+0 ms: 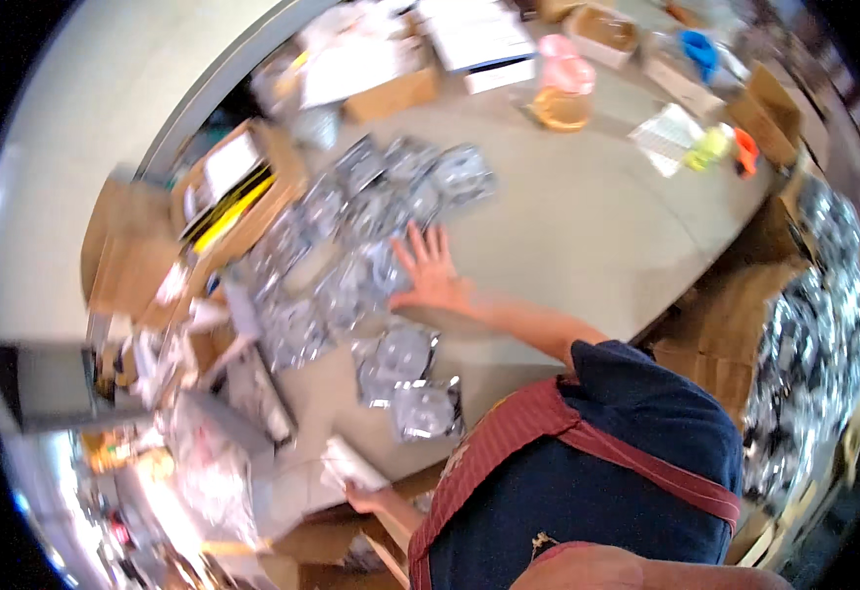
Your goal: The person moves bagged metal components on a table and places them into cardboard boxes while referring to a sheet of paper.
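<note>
Fingers of my right hand [430, 267] are spread wide and flat, palm down at the 3 o'clock edge of the pile of silver foil pouches [351, 246] on the grey table [568, 216], gripping nothing. Looks like spreading or sorting; next move needs pinching one pouch free. My left hand [363, 500] at 6 o'clock seems closed on a white packet [349, 464], blurred, grip unclear. Boxes at 9 o'clock are smeared.

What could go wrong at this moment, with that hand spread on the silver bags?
The right hand lies flat on loose, overlapping silver bags; they may slide and scatter. Two bags lie apart near the table edge and might drop. The left hand holds a white packet low at that edge, possibly insecurely.
</note>
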